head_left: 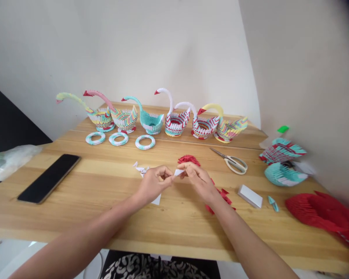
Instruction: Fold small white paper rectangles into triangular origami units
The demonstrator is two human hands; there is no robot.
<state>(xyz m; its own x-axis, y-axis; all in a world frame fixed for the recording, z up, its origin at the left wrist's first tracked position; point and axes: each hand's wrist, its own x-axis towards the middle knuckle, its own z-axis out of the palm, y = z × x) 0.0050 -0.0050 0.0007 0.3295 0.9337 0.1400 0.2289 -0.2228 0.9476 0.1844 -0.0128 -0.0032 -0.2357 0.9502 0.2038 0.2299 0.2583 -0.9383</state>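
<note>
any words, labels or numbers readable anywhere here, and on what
None can be read.
Phone: screen dark, no text.
Scissors: no mark shows.
White paper stack: blank.
White paper slip pinched by left hand and right hand: blank.
Paper swans: coloured patterns only, no lettering.

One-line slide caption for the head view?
Both hands, left hand and right hand, pinch a small white paper piece before six paper swans.

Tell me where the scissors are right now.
In the head view, the scissors lie on the table, right of the hands, in front of the yellow-necked swan and behind the white block.
</note>
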